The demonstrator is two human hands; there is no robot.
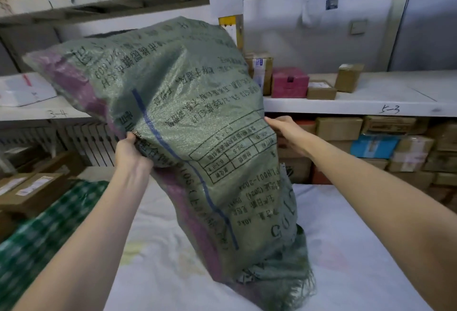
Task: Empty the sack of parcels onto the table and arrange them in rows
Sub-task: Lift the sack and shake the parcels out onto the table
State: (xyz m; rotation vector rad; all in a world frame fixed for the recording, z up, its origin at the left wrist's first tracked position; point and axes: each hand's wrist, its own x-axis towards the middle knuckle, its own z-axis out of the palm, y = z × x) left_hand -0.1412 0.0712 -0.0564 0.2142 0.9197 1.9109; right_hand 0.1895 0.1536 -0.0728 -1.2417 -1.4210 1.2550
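Observation:
A large green woven sack [178, 117] with black printed text, a blue line and a purple side stripe stands upended over the table [358, 249], which is covered by a white cloth. Its frayed mouth rests on the cloth at the lower middle. My left hand [131, 152] pinches the sack's left side. My right hand [289, 132] grips its right edge from behind. The sack bulges at the top. No parcels show outside it on the table.
White shelves run behind, marked 3-4 and 5-3. On the right shelf stand a pink box [289, 83] and small cardboard boxes [348, 77]. Stacked cartons [395, 147] fill the space below. At left lie brown cartons [29, 189] and a green checked bag [49, 231].

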